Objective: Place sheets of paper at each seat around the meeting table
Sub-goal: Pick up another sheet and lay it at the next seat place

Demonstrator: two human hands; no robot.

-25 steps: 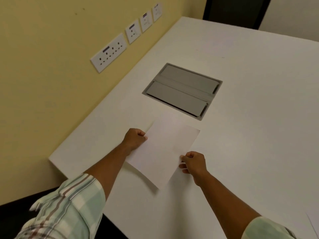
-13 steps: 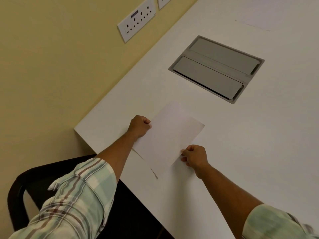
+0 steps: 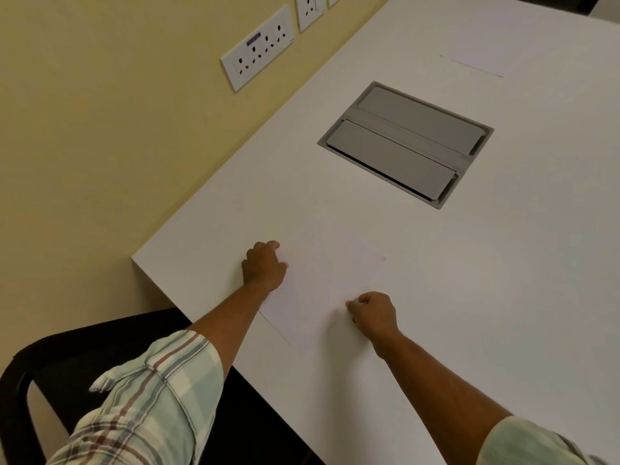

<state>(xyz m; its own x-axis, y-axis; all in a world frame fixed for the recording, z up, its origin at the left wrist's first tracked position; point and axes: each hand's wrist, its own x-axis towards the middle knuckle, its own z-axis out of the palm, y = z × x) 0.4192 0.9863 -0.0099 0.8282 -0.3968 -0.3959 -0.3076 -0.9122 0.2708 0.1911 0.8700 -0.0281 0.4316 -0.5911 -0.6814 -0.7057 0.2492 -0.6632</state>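
The thin white sheet of paper (image 3: pixel 318 290) is lying flat on the white bench (image 3: pixel 503 263), near its corner. The left hand (image 3: pixel 263 267) and right hand (image 3: pixel 372 313) are pinching its edges; letting go roughly could slide it crooked.

A sheet (image 3: pixel 322 290) lies flat on the desk (image 3: pixel 503 297), near its left corner and close to the near edge. The left hand (image 3: pixel 265 266) rests on the sheet's left edge, the right hand (image 3: pixel 374 313) on its right edge. Behind the sheet, toward the desk's middle, a hatch (image 3: pixel 406 142) is set into the top. A second sheet (image 3: pixel 476 58) lies by the far edge. A chair (image 3: pixel 84 357) stands below the near left corner. Sockets (image 3: pixel 258 48) sit on the wall along the left edge.
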